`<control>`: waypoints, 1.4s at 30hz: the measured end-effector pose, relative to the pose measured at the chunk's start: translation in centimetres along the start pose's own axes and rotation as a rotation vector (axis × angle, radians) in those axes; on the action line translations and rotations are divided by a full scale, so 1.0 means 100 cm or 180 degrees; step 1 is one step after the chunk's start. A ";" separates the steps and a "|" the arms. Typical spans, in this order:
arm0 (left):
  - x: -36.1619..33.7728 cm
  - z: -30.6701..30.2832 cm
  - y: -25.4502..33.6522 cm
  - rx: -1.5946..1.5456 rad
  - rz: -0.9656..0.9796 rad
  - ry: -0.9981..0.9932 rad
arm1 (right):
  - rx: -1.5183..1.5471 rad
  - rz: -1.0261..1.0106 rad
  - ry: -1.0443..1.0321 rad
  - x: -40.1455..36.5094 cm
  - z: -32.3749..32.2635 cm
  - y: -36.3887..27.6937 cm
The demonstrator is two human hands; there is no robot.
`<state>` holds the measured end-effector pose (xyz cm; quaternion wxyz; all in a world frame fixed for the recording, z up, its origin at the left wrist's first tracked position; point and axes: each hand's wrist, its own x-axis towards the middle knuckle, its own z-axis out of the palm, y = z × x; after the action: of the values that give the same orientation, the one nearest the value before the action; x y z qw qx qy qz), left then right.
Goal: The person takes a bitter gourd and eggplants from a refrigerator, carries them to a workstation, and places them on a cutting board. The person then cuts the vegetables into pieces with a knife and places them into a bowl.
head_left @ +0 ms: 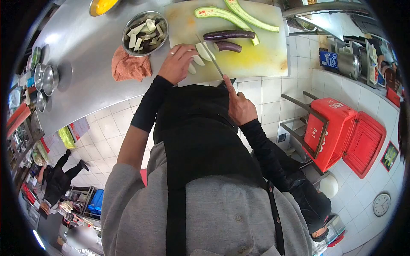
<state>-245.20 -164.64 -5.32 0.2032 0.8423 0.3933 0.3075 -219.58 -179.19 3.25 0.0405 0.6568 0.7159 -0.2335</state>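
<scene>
My right hand (240,104) grips a kitchen knife (215,62), its index finger stretched along the handle end. The blade lies against a pale-fleshed eggplant piece (205,51) on the cutting board (256,62). With bent fingers my left hand (177,64) holds that piece from the left side. Pale cut slices (197,60) lie under and below its fingertips. Beyond the blade are a long purple eggplant length (228,35) and a shorter one (227,47). Two split green gourd halves (222,19) stretch across the far part of the board.
A metal bowl (128,42) of cut eggplant chunks stands left of the board, with an orange cloth (130,66) below it. Another bowl (102,6) holds something yellow. A red lidded bin (331,132) stands at right. One person (309,207) is at lower right, another (57,183) at far left.
</scene>
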 end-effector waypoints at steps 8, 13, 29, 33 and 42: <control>0.022 0.016 -0.010 0.0123 0.0245 -0.0510 | -0.0048 0.0045 -0.0150 -0.001 0.014 0.004; 0.012 0.021 -0.005 0.0255 0.0129 -0.0348 | 0.0074 0.0052 -0.0074 0.006 0.037 0.001; 0.005 0.027 0.060 -0.0374 -0.2223 -0.0300 | -0.0050 -0.0075 0.0085 -0.020 0.020 0.035; 0.016 0.041 0.053 0.0137 -0.2185 -0.0446 | -0.0044 0.0060 0.0046 -0.039 0.021 0.039; 0.031 0.061 0.057 -0.0223 -0.2031 -0.0174 | 0.1461 -0.0155 -0.0041 -0.028 0.022 0.042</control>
<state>-236.43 -166.29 -5.31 0.3287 0.6769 0.6211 0.2189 -215.69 -182.53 1.14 -0.1110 0.6298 0.6593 -0.3954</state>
